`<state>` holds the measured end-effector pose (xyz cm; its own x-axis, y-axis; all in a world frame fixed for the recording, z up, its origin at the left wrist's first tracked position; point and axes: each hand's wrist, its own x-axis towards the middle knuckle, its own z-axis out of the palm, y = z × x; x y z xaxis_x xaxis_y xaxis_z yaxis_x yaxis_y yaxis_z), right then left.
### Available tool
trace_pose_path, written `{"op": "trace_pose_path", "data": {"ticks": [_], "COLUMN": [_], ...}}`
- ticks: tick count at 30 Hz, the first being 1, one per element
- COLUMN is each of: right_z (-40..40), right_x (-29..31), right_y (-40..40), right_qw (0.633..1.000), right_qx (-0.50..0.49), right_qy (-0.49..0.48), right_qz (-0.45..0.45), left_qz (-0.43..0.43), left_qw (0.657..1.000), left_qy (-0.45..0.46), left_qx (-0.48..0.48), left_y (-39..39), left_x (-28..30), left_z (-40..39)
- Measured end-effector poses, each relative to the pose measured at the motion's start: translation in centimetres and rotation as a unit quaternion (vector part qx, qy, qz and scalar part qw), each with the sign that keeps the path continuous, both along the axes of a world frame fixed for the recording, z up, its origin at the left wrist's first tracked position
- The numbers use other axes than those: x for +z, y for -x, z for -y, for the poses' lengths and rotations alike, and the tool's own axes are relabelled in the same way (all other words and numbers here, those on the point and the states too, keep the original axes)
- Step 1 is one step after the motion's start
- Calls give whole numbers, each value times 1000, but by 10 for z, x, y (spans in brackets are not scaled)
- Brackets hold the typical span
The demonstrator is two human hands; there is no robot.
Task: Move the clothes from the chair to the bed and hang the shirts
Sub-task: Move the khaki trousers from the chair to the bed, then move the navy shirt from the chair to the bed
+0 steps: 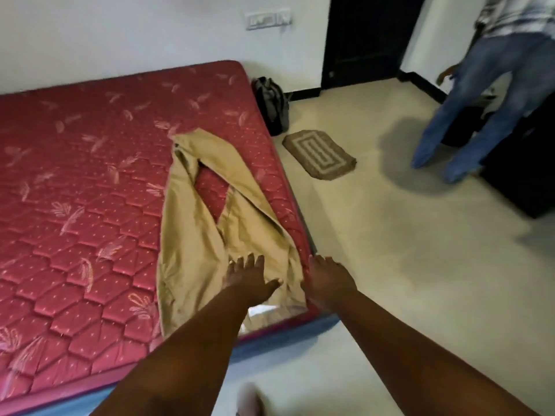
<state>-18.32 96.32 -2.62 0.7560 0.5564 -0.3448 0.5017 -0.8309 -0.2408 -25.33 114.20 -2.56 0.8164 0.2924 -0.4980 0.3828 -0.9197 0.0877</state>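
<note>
A pair of tan trousers point(192, 235) lies spread on the red quilted mattress point(78, 190), legs pointing to the far side, waist near the front right corner. My left hand point(247, 279) rests flat on the waist end with straight, spread fingers. My right hand point(327, 277) hovers over the mattress's right edge beside the trousers, fingers extended; whether it touches the cloth I cannot tell. No chair or shirts are in view.
A person in jeans point(480, 94) stands at the right by a dark cabinet point(528, 175). A small patterned mat point(319, 157) lies on the beige floor. A dark bag point(271, 106) leans at the mattress's far corner, near a dark door point(366, 40).
</note>
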Motion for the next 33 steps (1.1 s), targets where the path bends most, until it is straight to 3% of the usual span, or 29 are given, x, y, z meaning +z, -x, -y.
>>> {"op": "trace_pose_path", "data": {"ticks": [5,9,18,26,33], "right_z": [156,317,600,755,879], "right_x": [5,4,0,14,24], "right_y": [9,27,80,94,45], "right_qw": [997,985,894,819,770], "right_qx": [-82,-169,-445,-567,-631], "right_qy": [5,35,39,58,69], "right_qz": [8,8,-37,-69,-65], "left_qz": [0,1,10,10,4], "left_qw": [992,965,847,770,736], "left_qy": [-7,5,7,44,34], "left_qx": [-128,-262,-531,-636,-677], "left_y": [-40,-63,-80,-108,-184], "left_x": [5,5,4,-13,3], "left_z": [172,335,646,834,956]}}
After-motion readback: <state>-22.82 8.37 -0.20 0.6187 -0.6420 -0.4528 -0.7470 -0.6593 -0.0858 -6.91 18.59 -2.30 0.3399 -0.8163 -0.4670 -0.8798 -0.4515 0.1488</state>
